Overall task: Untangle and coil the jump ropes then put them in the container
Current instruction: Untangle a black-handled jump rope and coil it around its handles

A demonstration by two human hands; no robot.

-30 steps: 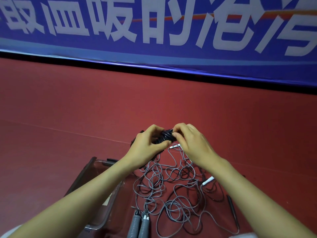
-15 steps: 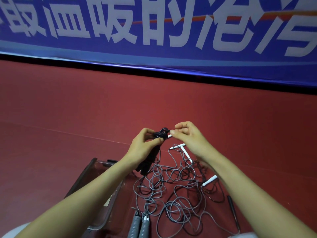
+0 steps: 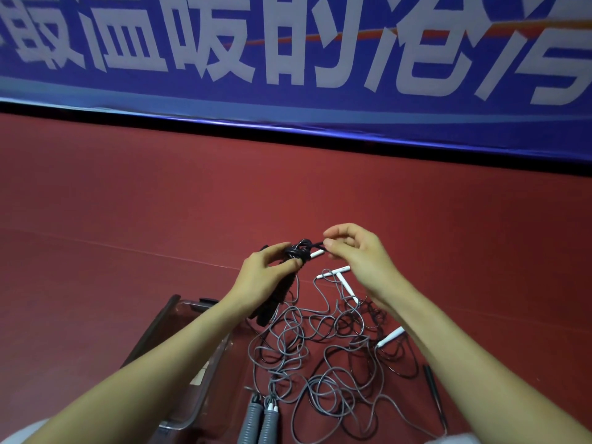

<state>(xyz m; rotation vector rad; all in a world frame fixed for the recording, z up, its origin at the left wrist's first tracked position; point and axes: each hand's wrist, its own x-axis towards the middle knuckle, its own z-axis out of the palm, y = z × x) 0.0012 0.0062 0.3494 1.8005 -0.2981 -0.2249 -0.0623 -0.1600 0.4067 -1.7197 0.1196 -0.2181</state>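
Left hand point(image 3: 262, 277): grips the black rope point(image 3: 298, 251), a wound bundle with handles hanging below the fist, above the tangle's point(image 3: 320, 363) far edge;
Right hand point(image 3: 358, 257): thumb and forefinger pinch the black rope's loose end, beside the bundle;
Tangle: gray cord looped on the red floor point(image 3: 128, 219);
Container point(image 3: 160, 318): clear, just left of the tangle, partly under the left forearm;
Gray handles point(image 3: 259, 421): side by side at the tangle's near edge;
White handles point(image 3: 339, 277): at its far edge.
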